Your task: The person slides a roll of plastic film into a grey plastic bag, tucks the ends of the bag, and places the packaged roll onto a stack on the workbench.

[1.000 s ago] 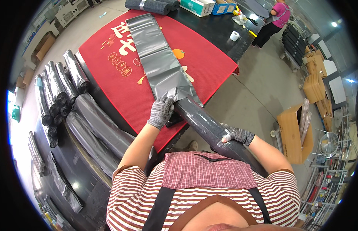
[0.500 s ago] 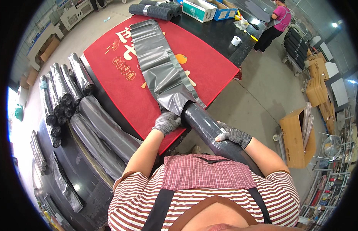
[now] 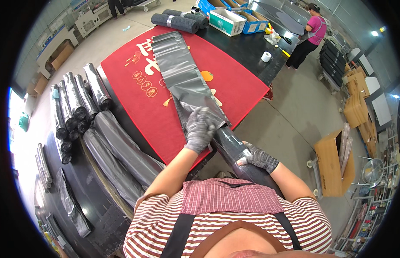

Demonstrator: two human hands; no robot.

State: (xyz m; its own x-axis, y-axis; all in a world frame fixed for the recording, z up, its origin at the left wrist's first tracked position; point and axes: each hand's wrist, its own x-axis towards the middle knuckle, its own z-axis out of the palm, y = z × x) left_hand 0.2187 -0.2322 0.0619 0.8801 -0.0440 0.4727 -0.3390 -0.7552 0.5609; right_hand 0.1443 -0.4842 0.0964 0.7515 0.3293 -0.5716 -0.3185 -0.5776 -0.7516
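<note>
A long grey plastic bag (image 3: 183, 77) lies flat over the red mat, its near end pulled over a roll wrapped in dark glossy film (image 3: 230, 144). My left hand (image 3: 201, 129), in a grey striped glove, lies on top of the bag near its mouth. Its fingers are bent against the plastic and slightly blurred. Gloved the same way, my right hand (image 3: 259, 158) is wrapped around the roll from the right side, thumb on top. The near part of the roll rests close to my body, partly hidden behind my apron.
The red mat (image 3: 135, 103) covers the black table. Several wrapped rolls (image 3: 73, 103) and long grey bags (image 3: 122, 150) lie to the left. Dark grey rolls (image 3: 176, 23), cartons (image 3: 225, 22) and a white paper roll (image 3: 266, 56) sit farther off. A co-worker (image 3: 314, 32) stands at the far right.
My left hand has moved from the lower left edge of the bag's mouth up onto its top. More of the roll is covered by the bag. The right hand keeps its hold.
</note>
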